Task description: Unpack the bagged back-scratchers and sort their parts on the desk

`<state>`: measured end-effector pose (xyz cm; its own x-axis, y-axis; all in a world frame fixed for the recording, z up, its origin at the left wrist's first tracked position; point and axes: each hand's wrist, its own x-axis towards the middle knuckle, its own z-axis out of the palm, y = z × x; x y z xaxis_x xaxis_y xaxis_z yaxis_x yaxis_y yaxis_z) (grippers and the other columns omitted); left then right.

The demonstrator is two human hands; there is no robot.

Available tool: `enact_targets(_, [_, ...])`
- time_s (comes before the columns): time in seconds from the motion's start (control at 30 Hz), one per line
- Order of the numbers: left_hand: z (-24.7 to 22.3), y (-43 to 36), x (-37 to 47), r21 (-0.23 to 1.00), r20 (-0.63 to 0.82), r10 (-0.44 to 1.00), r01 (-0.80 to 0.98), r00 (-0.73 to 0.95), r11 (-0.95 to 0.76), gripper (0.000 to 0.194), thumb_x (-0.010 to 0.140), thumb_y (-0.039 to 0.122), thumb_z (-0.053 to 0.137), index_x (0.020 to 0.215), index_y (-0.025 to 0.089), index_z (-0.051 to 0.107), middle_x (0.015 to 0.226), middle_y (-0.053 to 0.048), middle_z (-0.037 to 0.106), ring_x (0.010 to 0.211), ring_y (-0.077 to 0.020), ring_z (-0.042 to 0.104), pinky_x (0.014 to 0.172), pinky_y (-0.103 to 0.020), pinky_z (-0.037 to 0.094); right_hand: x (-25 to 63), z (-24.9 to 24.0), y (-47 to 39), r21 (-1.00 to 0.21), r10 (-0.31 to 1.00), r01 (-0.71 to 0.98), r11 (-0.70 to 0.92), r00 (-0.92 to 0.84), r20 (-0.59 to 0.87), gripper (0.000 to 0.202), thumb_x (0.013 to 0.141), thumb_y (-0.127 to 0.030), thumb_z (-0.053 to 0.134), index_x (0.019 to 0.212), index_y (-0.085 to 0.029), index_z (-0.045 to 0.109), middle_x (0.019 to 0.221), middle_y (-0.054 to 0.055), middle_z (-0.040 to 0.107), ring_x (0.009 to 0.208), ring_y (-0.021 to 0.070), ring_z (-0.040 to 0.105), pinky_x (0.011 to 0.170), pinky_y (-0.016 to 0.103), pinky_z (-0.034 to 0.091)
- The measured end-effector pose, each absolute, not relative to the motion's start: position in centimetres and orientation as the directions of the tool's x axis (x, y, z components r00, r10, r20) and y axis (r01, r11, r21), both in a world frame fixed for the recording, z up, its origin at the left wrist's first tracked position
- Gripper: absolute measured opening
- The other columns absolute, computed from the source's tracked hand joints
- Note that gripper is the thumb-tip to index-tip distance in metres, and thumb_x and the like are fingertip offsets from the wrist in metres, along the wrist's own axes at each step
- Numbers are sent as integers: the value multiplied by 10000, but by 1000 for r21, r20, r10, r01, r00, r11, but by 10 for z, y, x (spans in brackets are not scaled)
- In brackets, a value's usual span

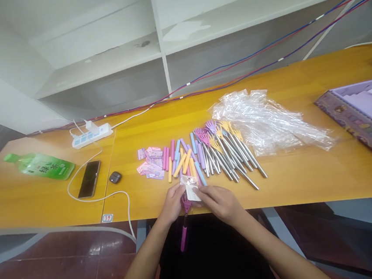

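Note:
At the table's front edge, my left hand (173,203) is closed on the left side of a clear plastic bag (187,181). My right hand (223,202) pinches a small white card (192,192) at the bag's upper part; whether the card is fully inside, I cannot tell. A magenta back scratcher (184,238) hangs below, its hand-shaped head near my left fingers and its handle over my lap. Just beyond lie loose coloured handles (184,162) in pink, yellow, blue and purple. Beside them is a pile of back scratcher rods (230,153) with hand-shaped heads.
Small printed cards (152,162) lie left of the handles. Many clear bags (263,123) are heaped at the back right, near a purple box (351,117). Leftward are a black earbud case (115,177), a phone (90,179), a green bottle (42,165) and a power strip (92,136) with a white cable.

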<state>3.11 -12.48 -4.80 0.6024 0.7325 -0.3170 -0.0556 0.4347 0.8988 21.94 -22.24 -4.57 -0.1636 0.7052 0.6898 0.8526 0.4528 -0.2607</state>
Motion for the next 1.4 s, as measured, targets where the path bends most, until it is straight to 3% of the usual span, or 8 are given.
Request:
enact_targets(0.17, [-34, -126, 29, 936, -273, 699, 14, 661, 353, 615, 1004, 560, 636, 1445, 133, 666, 1197, -141, 779, 1074, -296, 738, 942, -401, 595, 217, -45, -220, -256, 741, 877, 407, -153, 654, 424, 1020, -115, 600, 1436, -196, 628, 987, 120, 751, 787, 214, 705, 659, 324, 580])
enact_targets(0.3, [-16, -124, 29, 977, -210, 712, 116, 670, 180, 570, 1033, 529, 595, 1453, 151, 675, 1325, -131, 736, 1194, -289, 686, 1086, -395, 518, 213, -45, -219, -236, 743, 906, 352, -117, 659, 324, 1028, -131, 604, 1337, -188, 682, 972, 113, 741, 746, 195, 675, 642, 312, 556])
enact_targets(0.4, [-12, -125, 30, 981, -193, 716, 145, 670, 129, 571, 1049, 530, 561, 1460, 147, 668, 1252, -129, 755, 1138, -276, 697, 1100, -410, 512, 209, -47, -220, -178, 717, 927, 331, -124, 686, 298, 1016, -134, 627, 1307, -160, 684, 986, 122, 742, 742, 196, 673, 642, 316, 551])
enact_targets(0.7, [-18, -131, 33, 950, -276, 629, 106, 726, 294, 582, 1055, 531, 541, 1474, 129, 574, 901, -88, 780, 753, -246, 770, 756, -379, 632, 218, -37, -213, -197, 757, 945, 260, -73, 649, 138, 1037, -162, 610, 1145, -185, 693, 870, 71, 710, 618, 149, 602, 551, 303, 441])
enact_targets(0.97, [-22, -127, 37, 916, -297, 646, 18, 703, 402, 360, 983, 548, 644, 993, 192, 591, 661, -25, 728, 539, -211, 714, 534, -285, 559, 213, -21, -213, -236, 743, 923, 303, -74, 665, 99, 1009, -117, 611, 1080, -177, 646, 971, 71, 727, 678, 147, 631, 602, 290, 480])
enact_targets(1.2, [-17, -133, 43, 905, -355, 670, 61, 652, 421, 512, 961, 675, 645, 873, 172, 607, 623, -36, 722, 392, -174, 643, 349, -226, 419, 213, -12, -223, -477, 725, 797, 371, 73, 685, 185, 972, -63, 578, 1121, -170, 605, 981, 114, 695, 863, 200, 689, 661, 282, 559])
enact_targets(1.3, [-15, -135, 44, 914, -355, 691, 80, 629, 397, 542, 949, 682, 658, 793, 164, 621, 554, -26, 684, 360, -161, 612, 326, -218, 391, 209, -10, -227, -377, 636, 764, 524, -56, 770, 236, 926, -49, 599, 1127, -173, 599, 934, 98, 709, 826, 201, 685, 706, 309, 591])
enact_targets(1.4, [-14, -137, 45, 922, -353, 710, 98, 610, 374, 579, 943, 705, 648, 740, 163, 625, 484, -10, 631, 335, -153, 583, 315, -215, 369, 205, -12, -227, -314, 640, 817, 484, -86, 764, 236, 915, -62, 641, 1118, -176, 598, 929, 91, 723, 804, 202, 691, 719, 317, 592])
